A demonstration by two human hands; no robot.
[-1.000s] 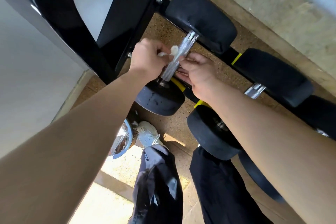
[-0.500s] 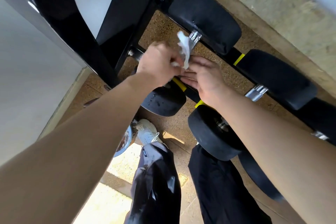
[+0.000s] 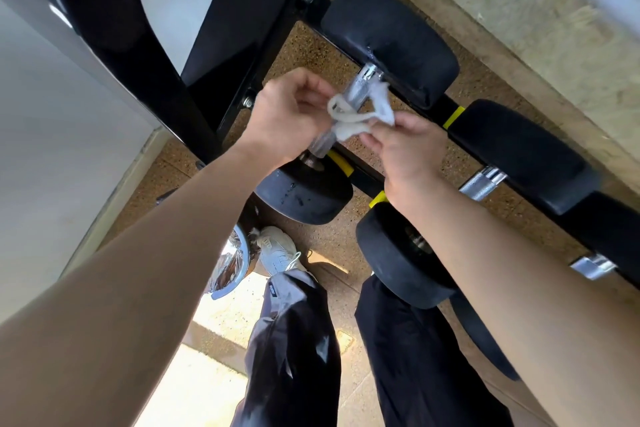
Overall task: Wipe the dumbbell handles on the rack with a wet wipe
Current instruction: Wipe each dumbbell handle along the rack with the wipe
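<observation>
Both hands are at the first dumbbell on the rack. The left grip has its fingers curled and pinches one end of the wet wipe. The right grip pinches the other part of it with the fingertips. The wipe is white and twisted into a thick strand. It lies across the dumbbell handle between the two grips, with one part on the left side of the metal bar and one part on the right side. If it goes fully around the bar, I cannot tell.

The far head of this dumbbell is beyond both grips, and the near head is just under the left grip's wrist. To the right of the right grip is a second dumbbell, and its handle shows only a short bare piece beside the forearm. Yellow marks are on the rack bar near the right grip.

Below the grips there is the speckled brown floor, a white shoe and dark trousers of the person
</observation>
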